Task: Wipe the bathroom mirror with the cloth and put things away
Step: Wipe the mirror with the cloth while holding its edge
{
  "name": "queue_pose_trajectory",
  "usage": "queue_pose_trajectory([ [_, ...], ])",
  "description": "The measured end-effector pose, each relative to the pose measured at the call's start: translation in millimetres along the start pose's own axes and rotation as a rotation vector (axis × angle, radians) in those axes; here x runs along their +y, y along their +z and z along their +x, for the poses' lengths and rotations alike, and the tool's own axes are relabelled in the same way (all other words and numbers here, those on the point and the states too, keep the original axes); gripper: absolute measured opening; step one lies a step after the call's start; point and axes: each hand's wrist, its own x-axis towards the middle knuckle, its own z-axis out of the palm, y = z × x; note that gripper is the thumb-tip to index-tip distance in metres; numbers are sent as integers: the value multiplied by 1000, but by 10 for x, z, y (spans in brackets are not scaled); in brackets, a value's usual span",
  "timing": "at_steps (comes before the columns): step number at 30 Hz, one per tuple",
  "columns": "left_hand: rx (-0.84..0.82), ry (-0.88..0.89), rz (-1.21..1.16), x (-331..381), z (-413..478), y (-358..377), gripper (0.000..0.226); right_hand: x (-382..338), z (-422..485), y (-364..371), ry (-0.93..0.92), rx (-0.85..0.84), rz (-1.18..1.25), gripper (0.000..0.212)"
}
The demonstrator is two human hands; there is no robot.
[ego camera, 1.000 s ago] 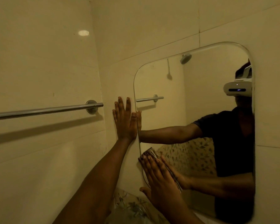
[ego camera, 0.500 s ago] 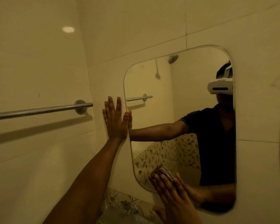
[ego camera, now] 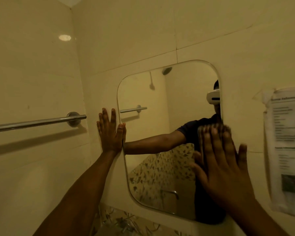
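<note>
**Desk:** Where's the cloth right now?

**Me:** It's under my right hand (ego camera: 223,160). It's a dark cloth (ego camera: 226,129), blurred by motion, and only its edge peeks out above my fingertips. I have it pressed against the right edge of the frameless, round-cornered mirror (ego camera: 143,92), centre right of the frame.

**Desk:** Are you gripping it?

**Me:** No. My fingers are straight and spread, and the palm pushes the cloth flat on the glass. My left hand (ego camera: 110,133) is flat as well, fingers straight, on the cream tiled wall (ego camera: 41,167), with the thumb at the mirror's left edge.

**Desk:** Which way does the stroke go?

**Me:** The mirror's long axis stands upright. Bare glass lies to the left of the cloth, and also above and below it. I'd send the right hand leftward or down, since it alone has the cloth. The left looks like a brace only.

**Desk:** Any containers for putting things away?

**Me:** None in view. There's a chrome towel bar (ego camera: 37,122) at middle left and a taped paper notice (ego camera: 288,150) at far right, near my little finger. I'd avoid sweeping further right.
</note>
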Motion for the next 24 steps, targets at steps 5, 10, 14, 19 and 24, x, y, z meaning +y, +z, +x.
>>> queue_pose_trajectory([
  [5,-4,-6,4,-30,-7,11,71,-25,1103,-202,-18,89,-54,95],
  [10,-10,-5,-2,-10,-9,20,71,-270,1955,-309,-102,117,-59,100],
  [14,-15,-15,-15,28,13,-23,70,-602,2331,-317,-148,88,-30,101],
  [19,-8,-14,-17,23,2,-23,69,-1026,2388,-146,-212,15,15,103],
  [24,-22,-12,-19,10,-3,-25,74,-1443,2165,105,-265,-58,145,100],
])
